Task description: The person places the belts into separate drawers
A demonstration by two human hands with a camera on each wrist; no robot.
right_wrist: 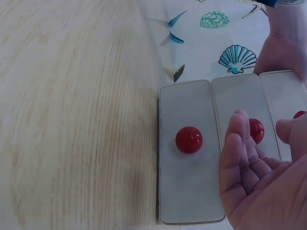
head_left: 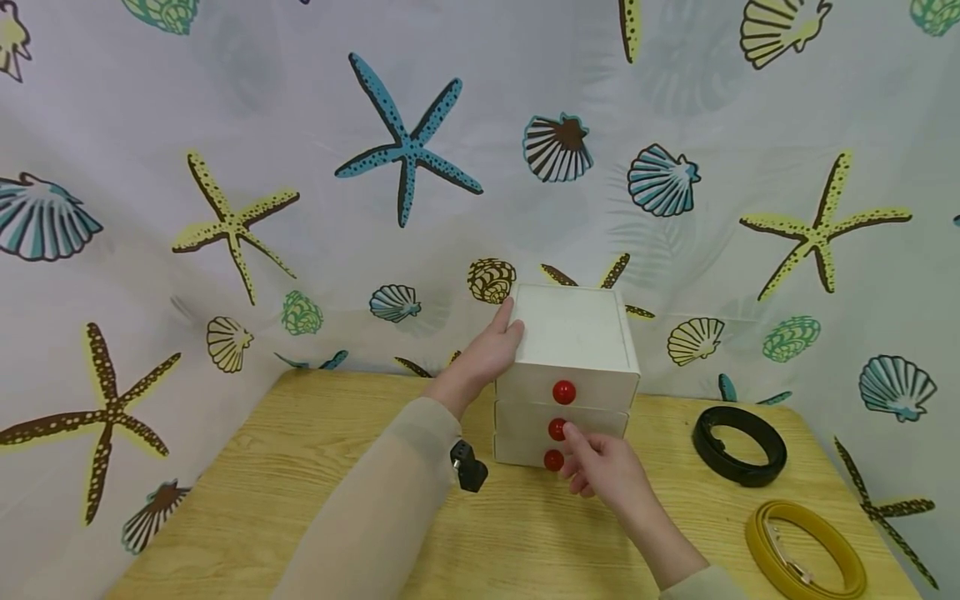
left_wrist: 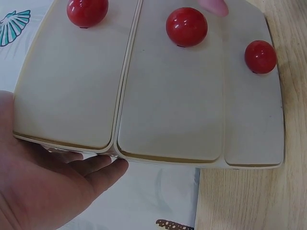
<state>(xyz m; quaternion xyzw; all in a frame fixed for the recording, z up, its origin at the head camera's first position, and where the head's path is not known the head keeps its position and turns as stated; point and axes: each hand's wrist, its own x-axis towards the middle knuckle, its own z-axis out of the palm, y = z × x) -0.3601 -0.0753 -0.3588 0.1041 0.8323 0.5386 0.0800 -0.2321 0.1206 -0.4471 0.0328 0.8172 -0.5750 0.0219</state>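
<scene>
White drawer unit (head_left: 573,329): stands on the wood-grain worktop (head_left: 337,442), its three drawers apparently closed.
Left grip (head_left: 487,352): fingers lie extended against the unit's left side near the upper front, clasping nothing; firm, even pressure there should brace it against sliding or tipping.
Middle red knob (right_wrist: 257,131): sits between the other thumb and fingers; a pinch centred on the glossy ball, then a slow, level pull, would seem to suit best.
Right grip (head_left: 609,471): partly open, thumb and fingers parted about that knob without closing; actual contact cannot be told.
Bottom red knob (right_wrist: 188,140): close below; fingertips are best kept off it.
Black belt (head_left: 772,454): coiled on the right, apart from the work.
</scene>
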